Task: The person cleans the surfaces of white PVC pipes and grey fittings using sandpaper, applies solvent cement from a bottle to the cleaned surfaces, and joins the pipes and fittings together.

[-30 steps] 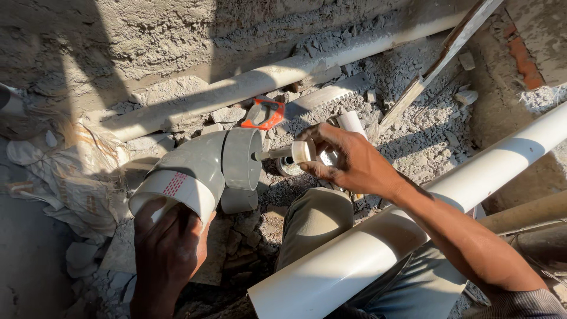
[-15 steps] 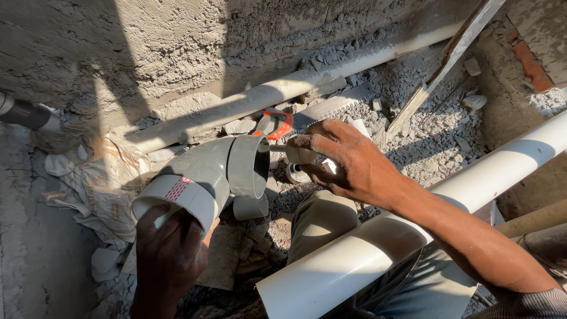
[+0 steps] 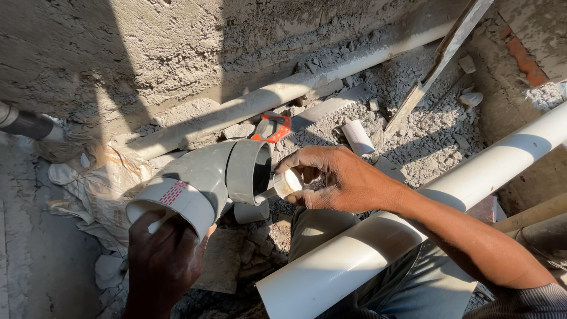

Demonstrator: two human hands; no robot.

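The left hand [image 3: 162,260] is wrapped around the near, white end of a grey pipe elbow [image 3: 204,183], gripping it from below so the fitting rises up and to the right out of the fist. The elbow's open socket faces right, its dark mouth turned toward the other hand. The right hand [image 3: 336,180] sits just right of that mouth, fingers pinched around a small white cap with a brush [image 3: 284,184]; the slim stem reaches left from the cap into the socket opening, and whether its tip touches the inner wall I cannot tell.

A large white pipe [image 3: 413,230] runs across the person's lap, from the near middle out to the far right, passing under the right forearm. Farther off, a long dusty pipe [image 3: 283,94] lies along the foot of the rough plastered wall [image 3: 118,47]. Between it and the elbow sits a red and black tool [image 3: 270,127] on the rubble. A short white pipe offcut [image 3: 358,137] lies among the grey gravel to the right.
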